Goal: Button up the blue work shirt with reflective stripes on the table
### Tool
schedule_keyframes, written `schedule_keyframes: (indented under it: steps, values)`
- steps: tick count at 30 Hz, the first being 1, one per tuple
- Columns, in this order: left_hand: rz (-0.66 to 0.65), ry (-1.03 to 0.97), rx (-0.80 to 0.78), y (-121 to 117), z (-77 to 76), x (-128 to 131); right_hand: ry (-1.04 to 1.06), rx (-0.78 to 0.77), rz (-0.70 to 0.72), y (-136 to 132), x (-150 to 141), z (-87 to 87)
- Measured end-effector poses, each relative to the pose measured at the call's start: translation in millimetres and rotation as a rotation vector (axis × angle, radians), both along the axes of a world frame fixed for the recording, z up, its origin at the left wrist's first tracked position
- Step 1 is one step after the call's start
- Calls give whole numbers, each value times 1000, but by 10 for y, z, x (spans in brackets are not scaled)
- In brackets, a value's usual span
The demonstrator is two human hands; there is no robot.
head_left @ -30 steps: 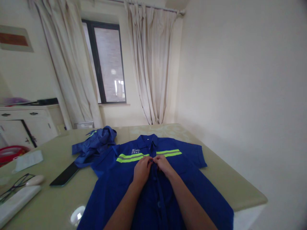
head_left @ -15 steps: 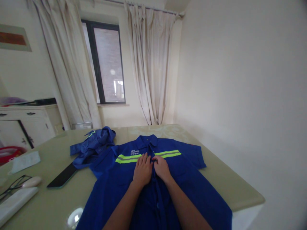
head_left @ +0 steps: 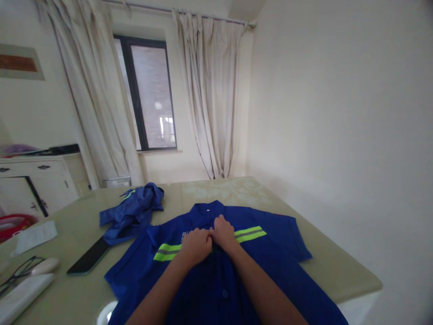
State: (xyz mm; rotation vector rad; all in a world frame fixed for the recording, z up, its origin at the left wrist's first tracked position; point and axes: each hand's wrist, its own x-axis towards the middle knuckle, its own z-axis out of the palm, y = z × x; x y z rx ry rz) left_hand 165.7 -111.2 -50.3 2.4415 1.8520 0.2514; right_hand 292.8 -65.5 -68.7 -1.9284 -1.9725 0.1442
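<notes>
A blue short-sleeved work shirt lies front up before me, its collar pointing away. Yellow-green reflective bands with a grey stripe cross its chest, and white lettering shows beside my left hand. My left hand is closed with curled fingers on the front opening at chest height. Right beside it, my right hand pinches the same opening just below the collar. Both hands nearly touch. The fingertips and whatever button or edge lies between them are hidden. Lower on the front, a button shows between my forearms.
A crumpled blue garment lies at the left on the table. Near it are a dark phone, a white paper-like sheet, glasses, a pale rounded object and a long white object. A wall borders the right.
The shirt has shifted toward me, and its sleeves lie spread wider. My left hand, flatter with fingers stretched before, has curled in. My right hand sits closer to the collar.
</notes>
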Motion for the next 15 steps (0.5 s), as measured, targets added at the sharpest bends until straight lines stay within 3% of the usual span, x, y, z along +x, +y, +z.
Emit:
schedule_keyframes:
  steps: [3, 6, 11, 15]
  values:
    - [96, -44, 106, 103, -130, 36, 94, 74, 1, 48, 78, -178]
    - [78, -52, 146, 173, -289, 120, 196, 104, 1, 60, 190, -279]
    - [99, -130, 47, 261, -310, 246, 281, 184, 19, -19, 243, -253]
    - [146, -204, 91, 331, -351, 267, 289, 200, 53, -83, 202, -248]
